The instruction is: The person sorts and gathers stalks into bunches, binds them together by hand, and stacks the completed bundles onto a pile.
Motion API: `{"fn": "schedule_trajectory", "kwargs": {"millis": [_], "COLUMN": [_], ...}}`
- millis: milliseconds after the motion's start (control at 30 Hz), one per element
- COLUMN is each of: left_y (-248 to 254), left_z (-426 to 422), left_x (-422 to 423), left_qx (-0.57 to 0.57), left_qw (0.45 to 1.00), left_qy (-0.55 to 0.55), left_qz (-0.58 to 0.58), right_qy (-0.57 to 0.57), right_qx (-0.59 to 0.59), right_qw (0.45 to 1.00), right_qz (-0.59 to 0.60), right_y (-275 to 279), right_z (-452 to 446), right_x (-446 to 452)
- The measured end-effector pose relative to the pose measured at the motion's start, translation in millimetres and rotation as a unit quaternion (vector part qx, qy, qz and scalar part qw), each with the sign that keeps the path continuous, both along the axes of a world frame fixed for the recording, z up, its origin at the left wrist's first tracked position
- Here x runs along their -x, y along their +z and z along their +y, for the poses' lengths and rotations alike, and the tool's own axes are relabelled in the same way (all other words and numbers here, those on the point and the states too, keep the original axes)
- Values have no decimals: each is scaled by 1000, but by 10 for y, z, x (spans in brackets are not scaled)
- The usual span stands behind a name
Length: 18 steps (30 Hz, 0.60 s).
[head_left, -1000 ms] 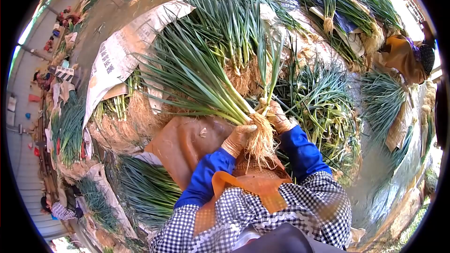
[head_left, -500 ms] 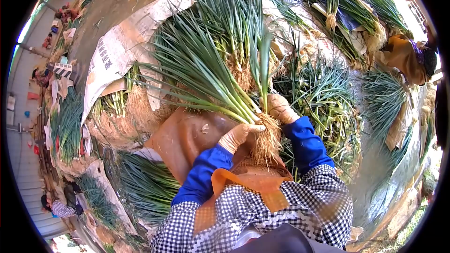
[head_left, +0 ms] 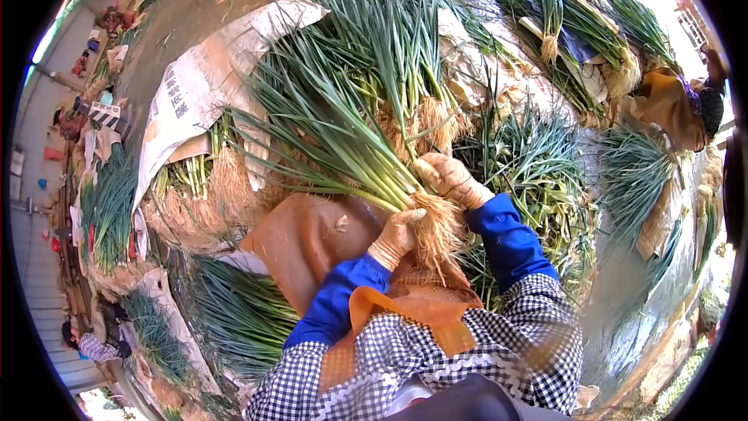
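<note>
In a pale glove, my left hand (head_left: 395,237) is wrapped round the base of a bunch of green onions (head_left: 366,157), just above the stringy roots. The long green leaves fan out to the upper left and the roots (head_left: 436,235) hang down between my hands. My right hand (head_left: 450,179), also gloved, is closed at the right of the bunch, its fingers pinching a stalk near its base. Beyond my hands lies a pile of green onions (head_left: 389,54) with roots toward me. A brown apron (head_left: 312,238) covers my lap.
A printed white sack (head_left: 195,97) lies at the upper left. More green onions (head_left: 241,312) lie at the lower left. Loose leaves (head_left: 538,179) are heaped on the right. A person in a brown apron (head_left: 670,109) is at the far right, another person (head_left: 97,347) at the lower left.
My right hand has moved slightly left and up, closer over the bunch. The stalks that stood upright by my right hand now lean left against the bunch. My left hand keeps its hold.
</note>
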<state>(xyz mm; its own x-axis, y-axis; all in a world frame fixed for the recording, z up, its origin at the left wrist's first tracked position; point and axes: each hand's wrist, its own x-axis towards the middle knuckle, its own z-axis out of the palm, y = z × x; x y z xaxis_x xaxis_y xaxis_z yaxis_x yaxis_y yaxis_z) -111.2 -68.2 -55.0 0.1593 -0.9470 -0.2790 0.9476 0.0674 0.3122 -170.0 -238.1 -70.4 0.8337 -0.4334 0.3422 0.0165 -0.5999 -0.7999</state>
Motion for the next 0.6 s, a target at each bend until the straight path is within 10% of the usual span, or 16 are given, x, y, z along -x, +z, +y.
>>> {"fn": "schedule_trajectory", "kwargs": {"millis": [100, 167, 267, 367, 500, 567, 600], "left_y": [-66, 223, 765, 802, 898, 674, 461], "left_z": [106, 129, 134, 207, 240, 243, 187], "left_x": [-98, -203, -284, -495, -720, -687, -608], "left_qx": [56, 92, 152, 286, 151, 56, 58], "left_qw": [998, 992, 983, 950, 960, 979, 991], "left_qy": [-14, -42, 54, 125, 184, 100, 24], "left_qz": [-4, -74, -82, -23, -149, -168, -116], "right_qy": [-191, -336, -270, -204, -166, -110, -93], "right_qx": [-187, 78, -7, 120, 130, -318, -348], "right_qw": [954, 925, 954, 900, 960, 940, 933], "right_qz": [136, 161, 132, 365, 183, 51, 25], "right_y": [23, -331, -360, -204, 259, 435, 420], "right_z": [-579, -1168, -1558, -1532, -1269, -803, -538], "right_x": [-159, -310, -603, -820, -391, -32, 69]}}
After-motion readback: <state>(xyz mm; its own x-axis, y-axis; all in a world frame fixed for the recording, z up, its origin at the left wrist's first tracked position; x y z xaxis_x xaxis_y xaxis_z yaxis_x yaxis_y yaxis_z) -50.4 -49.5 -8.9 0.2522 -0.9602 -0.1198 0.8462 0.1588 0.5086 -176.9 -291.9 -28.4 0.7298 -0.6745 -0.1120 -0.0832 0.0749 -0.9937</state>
